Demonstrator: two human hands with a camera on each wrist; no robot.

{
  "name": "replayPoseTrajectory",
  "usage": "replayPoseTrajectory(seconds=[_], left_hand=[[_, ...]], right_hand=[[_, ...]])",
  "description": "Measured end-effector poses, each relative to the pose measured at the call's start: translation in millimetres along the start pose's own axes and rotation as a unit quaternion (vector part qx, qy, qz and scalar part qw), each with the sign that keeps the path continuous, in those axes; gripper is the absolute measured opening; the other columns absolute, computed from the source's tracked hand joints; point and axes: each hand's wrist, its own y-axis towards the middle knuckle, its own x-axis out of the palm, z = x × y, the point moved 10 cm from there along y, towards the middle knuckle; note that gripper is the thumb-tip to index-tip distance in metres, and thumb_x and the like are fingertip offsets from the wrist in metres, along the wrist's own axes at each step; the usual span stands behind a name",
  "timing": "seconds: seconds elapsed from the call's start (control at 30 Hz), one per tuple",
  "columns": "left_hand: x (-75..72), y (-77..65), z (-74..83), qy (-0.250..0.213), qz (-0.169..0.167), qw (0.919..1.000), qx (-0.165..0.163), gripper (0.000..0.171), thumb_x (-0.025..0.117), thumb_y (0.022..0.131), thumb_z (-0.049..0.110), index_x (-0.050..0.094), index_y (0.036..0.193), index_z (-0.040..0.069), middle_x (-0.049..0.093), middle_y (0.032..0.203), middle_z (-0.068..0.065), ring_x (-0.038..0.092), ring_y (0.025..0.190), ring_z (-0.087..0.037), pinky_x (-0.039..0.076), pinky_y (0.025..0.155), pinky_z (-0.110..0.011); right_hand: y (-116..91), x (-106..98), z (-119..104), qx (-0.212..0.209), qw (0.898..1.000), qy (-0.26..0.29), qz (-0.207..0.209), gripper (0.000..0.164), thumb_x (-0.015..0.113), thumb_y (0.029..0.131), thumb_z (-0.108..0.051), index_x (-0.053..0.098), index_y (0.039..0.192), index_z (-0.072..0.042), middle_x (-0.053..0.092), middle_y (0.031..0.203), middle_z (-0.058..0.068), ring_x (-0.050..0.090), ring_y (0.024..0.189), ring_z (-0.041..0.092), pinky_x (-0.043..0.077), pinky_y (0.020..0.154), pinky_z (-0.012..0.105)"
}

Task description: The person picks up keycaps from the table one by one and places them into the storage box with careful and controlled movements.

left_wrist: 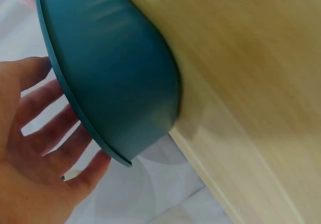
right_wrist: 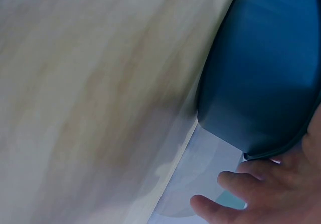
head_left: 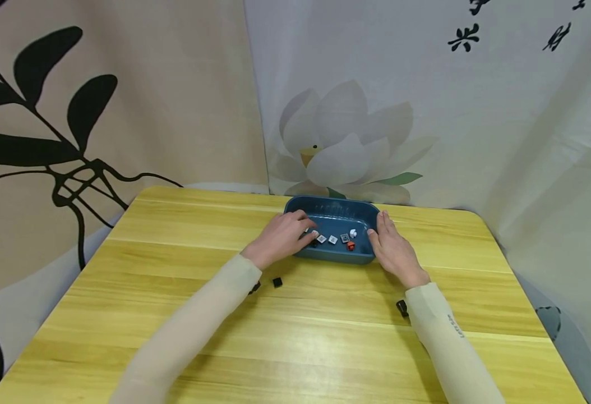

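A dark blue rectangular tray (head_left: pixel 333 255) sits at the table's back edge. Over its left end reaches my left hand (head_left: pixel 284 233), fingers spread and loosely bent above the inside. The left wrist view shows those fingers (left_wrist: pixel 93 176) behind the tray's rim, apart from each other; whether they touch a piece is hidden. Against the tray's right end rests my right hand (head_left: pixel 393 249), its fingers extended along the wall and the thumb at the rim. Inside lie several small square white-faced pieces (head_left: pixel 333 239), a small orange-red piece (head_left: pixel 351 246) and a small white piece (head_left: pixel 353 233).
A small black square piece (head_left: pixel 277 282) lies on the wooden table (head_left: pixel 326 336). Another dark piece (head_left: pixel 255 287) is partly behind the left sleeve, and a black piece (head_left: pixel 402 308) lies beside the right sleeve. A printed curtain (head_left: pixel 199 101) hangs directly behind the table.
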Motion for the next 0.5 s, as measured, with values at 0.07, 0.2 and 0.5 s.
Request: replayPoseTrajectory(seconds=[0.07,0.2,0.5], left_hand=[[-2.3,-5.7,-0.1,-0.004,0.01,0.9999,0.007,0.032,0.064,0.105,0.033,0.075,0.127,0.012,0.068,0.123,-0.008,0.066,0.107,-0.024,0.055,0.093,-0.043],[-5.6,-16.3,-0.6,-0.004,0.022,0.9997,0.013,0.034,0.065,0.104,0.033,0.073,0.13,0.011,0.066,0.128,-0.008,0.064,0.114,-0.025,0.052,0.099,-0.045],[-13.4,-40.1,3.3,0.01,0.046,0.9979,0.045,0.039,0.066,0.104,0.034,0.07,0.136,0.012,0.063,0.136,-0.011,0.06,0.125,-0.029,0.05,0.104,-0.05]], right_hand=[[0,0,0,0.001,1.0,0.0,-0.001,0.068,0.029,0.114,-0.035,0.006,0.162,0.008,0.0,0.17,0.024,0.009,0.156,0.043,0.017,0.123,0.057],[-1,1,1,0.002,1.0,-0.003,-0.003,0.069,0.026,0.114,-0.038,0.005,0.162,0.007,-0.001,0.171,0.024,0.008,0.157,0.043,0.016,0.123,0.056],[-1,0,-1,0.002,1.0,-0.006,-0.005,0.069,0.026,0.114,-0.038,0.005,0.162,0.007,0.0,0.17,0.025,0.009,0.156,0.043,0.017,0.123,0.057]])
